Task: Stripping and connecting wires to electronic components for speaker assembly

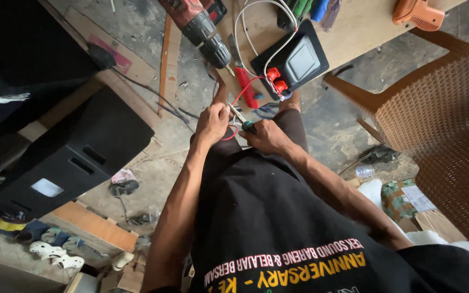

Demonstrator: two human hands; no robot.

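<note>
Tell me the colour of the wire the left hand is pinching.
Red: the wire runs from the left hand up to the black terminal plate, seen in the head view.

The rear of the red cordless drill [201, 26] and most of the orange tool [417, 13] are cut off by the top edge. The handles of the small pliers [242, 120] are hidden inside the right hand [267, 135]. The end of the red wire [241, 93] is covered by the left hand [211, 122], so the grip cannot be made out.
</note>
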